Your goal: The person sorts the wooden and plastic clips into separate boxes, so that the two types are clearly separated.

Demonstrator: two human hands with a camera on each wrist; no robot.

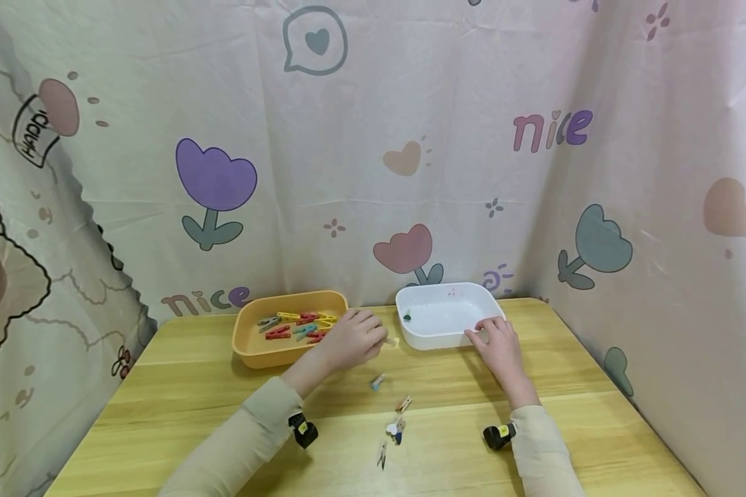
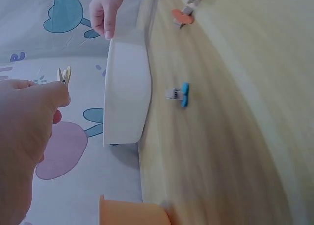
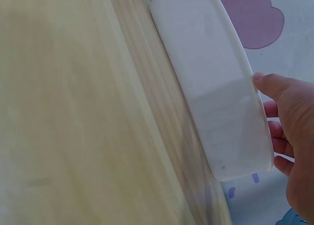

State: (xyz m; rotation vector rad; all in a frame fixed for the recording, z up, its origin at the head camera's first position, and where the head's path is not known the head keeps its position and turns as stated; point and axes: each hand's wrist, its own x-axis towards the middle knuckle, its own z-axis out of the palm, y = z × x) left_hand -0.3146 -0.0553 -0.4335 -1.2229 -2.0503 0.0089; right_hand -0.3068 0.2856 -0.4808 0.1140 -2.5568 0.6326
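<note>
Between the thumb and fingers of my left hand (image 1: 359,337) is a small wooden clothespin (image 2: 64,75), its prongs pointing away from the palm. That hand is raised above the table, right of the orange basin (image 1: 264,359). My right hand (image 1: 499,345) grips the near right rim of the white basin (image 1: 435,341), with the thumb on the rim and the fingers over it, as the right wrist view (image 3: 299,122) shows. Inside the white basin lies a small dark green clip (image 1: 407,317) by the left wall.
Several coloured clothespins (image 1: 278,332) lie in the orange basin. On the table in front are a blue-trimmed clip (image 1: 378,382), an orange-trimmed clip (image 1: 404,404), a white-and-blue pair (image 1: 399,432) and a plain clip (image 1: 382,456). A printed curtain (image 1: 323,138) hangs behind the table.
</note>
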